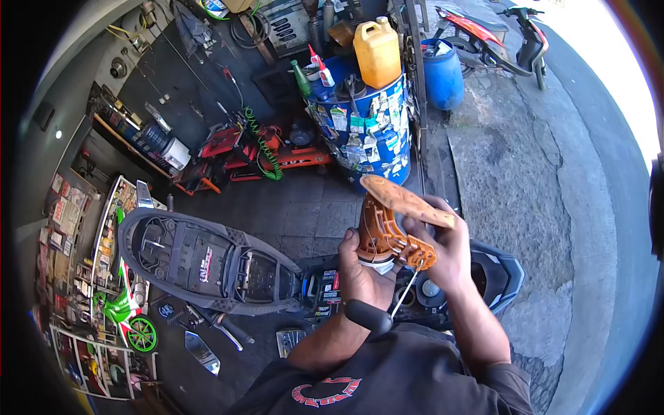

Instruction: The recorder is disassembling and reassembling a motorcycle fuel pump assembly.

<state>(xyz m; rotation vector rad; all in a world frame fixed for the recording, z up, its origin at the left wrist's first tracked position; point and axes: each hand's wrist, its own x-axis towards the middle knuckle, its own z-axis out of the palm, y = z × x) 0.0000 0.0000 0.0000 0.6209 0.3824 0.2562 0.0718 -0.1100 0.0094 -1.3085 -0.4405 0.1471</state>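
My left hand (361, 275) is closed around the lower end of an orange-brown ribbed plastic housing (377, 232), which has a white piece (377, 266) at its bottom. A long flat tan piece (404, 199) with rounded ends lies slantwise over the housing's top. My right hand (453, 252) grips the flat piece's right end, with some of its fingers hidden behind the parts. Whether the two pieces are joined cannot be made out. Just below the hands, a rounded black piece (369, 317) sits on a thin silver stem that reaches up toward the housing.
A stripped scooter (207, 259) stretches left to right beneath my hands. Ahead are a blue drum (370, 131) topped by a yellow jerrycan (377, 52), and an orange compressor (297, 158). Shelves (104, 360) line the left; a red scooter (484, 34) stands outside.
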